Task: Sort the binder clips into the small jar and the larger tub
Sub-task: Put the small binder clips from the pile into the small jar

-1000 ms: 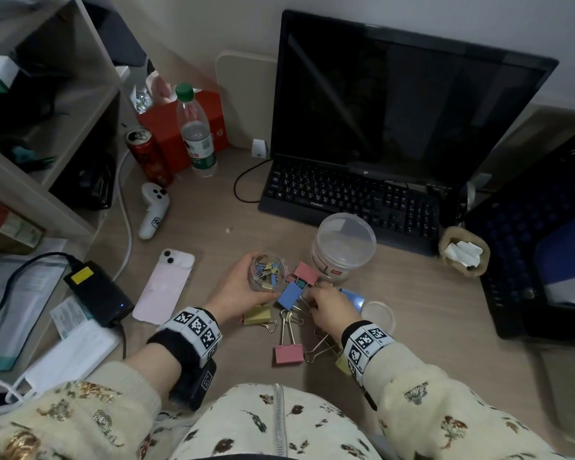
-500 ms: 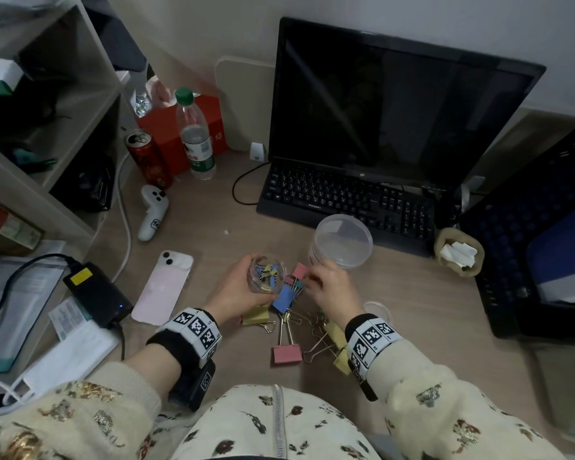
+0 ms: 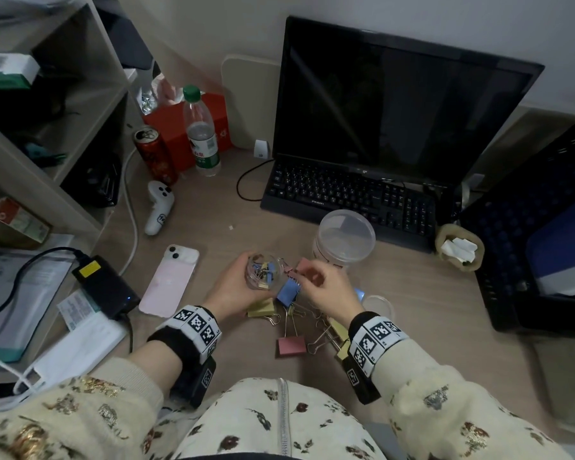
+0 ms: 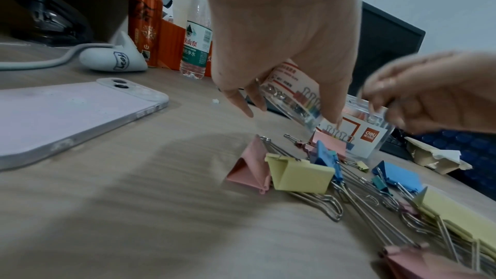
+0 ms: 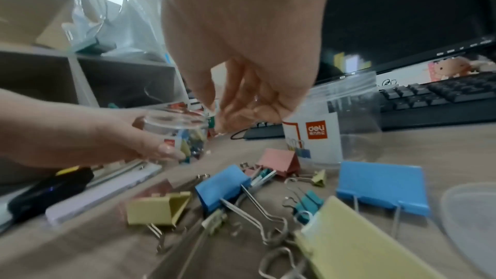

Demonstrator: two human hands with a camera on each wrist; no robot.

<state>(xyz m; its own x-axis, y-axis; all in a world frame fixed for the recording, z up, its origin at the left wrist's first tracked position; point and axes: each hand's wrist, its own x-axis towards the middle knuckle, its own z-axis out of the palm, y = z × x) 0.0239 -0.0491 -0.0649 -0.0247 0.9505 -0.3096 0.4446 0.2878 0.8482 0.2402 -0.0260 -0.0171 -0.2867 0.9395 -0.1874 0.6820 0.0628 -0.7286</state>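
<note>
My left hand [image 3: 233,287] grips the small clear jar [image 3: 263,273], tilted and holding several small clips; in the right wrist view the jar [image 5: 174,133] is just above the desk. My right hand [image 3: 312,277] hovers beside the jar's mouth and pinches a small pink binder clip [image 3: 288,269] by its wire. The larger clear tub [image 3: 344,239] stands right behind that hand. A pile of binder clips lies under both hands: a blue one [image 3: 289,292], a yellow one [image 3: 261,307], a pink one [image 3: 291,346].
A round clear lid [image 3: 377,305] lies right of the pile. A pink phone [image 3: 170,280] and a black charger [image 3: 103,283] lie to the left. The keyboard [image 3: 346,197] and monitor stand behind the tub, with a bottle [image 3: 201,134] and a can [image 3: 155,154] at back left.
My right hand has lifted off the pile and moved up and left to the jar's mouth, with a small clip now between its fingers. The left hand keeps its hold on the jar.
</note>
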